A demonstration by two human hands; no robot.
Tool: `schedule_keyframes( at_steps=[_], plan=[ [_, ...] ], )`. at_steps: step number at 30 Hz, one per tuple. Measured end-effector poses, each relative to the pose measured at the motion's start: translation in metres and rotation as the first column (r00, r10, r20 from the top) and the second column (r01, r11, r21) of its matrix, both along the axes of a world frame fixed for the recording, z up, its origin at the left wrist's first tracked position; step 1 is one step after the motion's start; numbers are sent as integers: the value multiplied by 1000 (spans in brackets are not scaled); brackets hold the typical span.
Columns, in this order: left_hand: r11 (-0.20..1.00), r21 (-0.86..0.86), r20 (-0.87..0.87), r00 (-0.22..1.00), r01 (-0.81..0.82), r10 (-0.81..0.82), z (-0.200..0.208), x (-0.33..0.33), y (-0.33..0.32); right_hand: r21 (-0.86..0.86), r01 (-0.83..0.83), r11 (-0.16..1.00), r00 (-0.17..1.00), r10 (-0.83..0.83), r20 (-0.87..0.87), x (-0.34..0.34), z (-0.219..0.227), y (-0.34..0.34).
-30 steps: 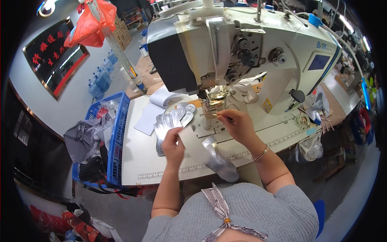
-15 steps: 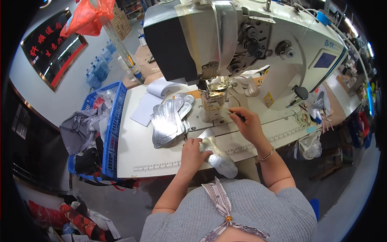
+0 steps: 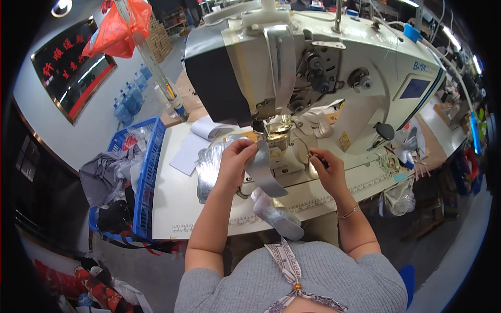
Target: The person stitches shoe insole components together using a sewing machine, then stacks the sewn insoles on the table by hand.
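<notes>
Pinched in my left hand (image 3: 236, 163) is a silver insole-shaped piece (image 3: 265, 169), raised in front of the sewing machine's needle area (image 3: 277, 128). My right hand (image 3: 327, 171) is closed around a small dark-handled tool (image 3: 319, 159), just right of the machine's post; its exact kind is unclear. Another silver insole-shaped piece (image 3: 276, 215) lies across the table's front edge, below the raised one. A stack of silver pieces (image 3: 206, 172) rests on the table, partly hidden by my left hand and forearm.
The sewing machine (image 3: 360, 57) fills the far side of the white table (image 3: 175, 203). Left of it stands a blue crate (image 3: 147, 177) of cloth and bags. White paper (image 3: 190, 151) lies behind the stack. More cut pieces (image 3: 318, 122) sit behind the post.
My left hand has left the piece at the table edge and moved up and left, now lifting another silver piece. My right hand, still holding the tool, has shifted slightly right and down.
</notes>
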State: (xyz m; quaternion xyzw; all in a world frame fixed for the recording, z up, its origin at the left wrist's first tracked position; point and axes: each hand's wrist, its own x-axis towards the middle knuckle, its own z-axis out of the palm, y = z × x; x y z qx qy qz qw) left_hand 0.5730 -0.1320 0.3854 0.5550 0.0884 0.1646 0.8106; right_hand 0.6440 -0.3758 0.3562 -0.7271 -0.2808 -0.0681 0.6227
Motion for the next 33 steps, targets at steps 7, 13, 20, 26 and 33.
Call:
schedule_keyframes(
  at_steps=[7,13,20,26,33],
  plan=[
    [995,7,-64,993,95,-94,24,29,11,6,32,999,999,-32,4,9,-11,-15],
    [989,63,-77,989,135,-130,16,34,20,30,-15,999,1000,15,-18,7,-6,-2],
    [998,-13,4,998,60,-60,3,-5,-16,-149,-33,988,893,96,440,14,26,44],
    [990,110,120,990,-89,75,-20,-19,-42,-213,-90,973,867,182,464,24,34,57],
    [985,102,230,966,-143,116,-31,-15,-71,-184,-227,956,909,276,313,21,45,54]
  ],
)
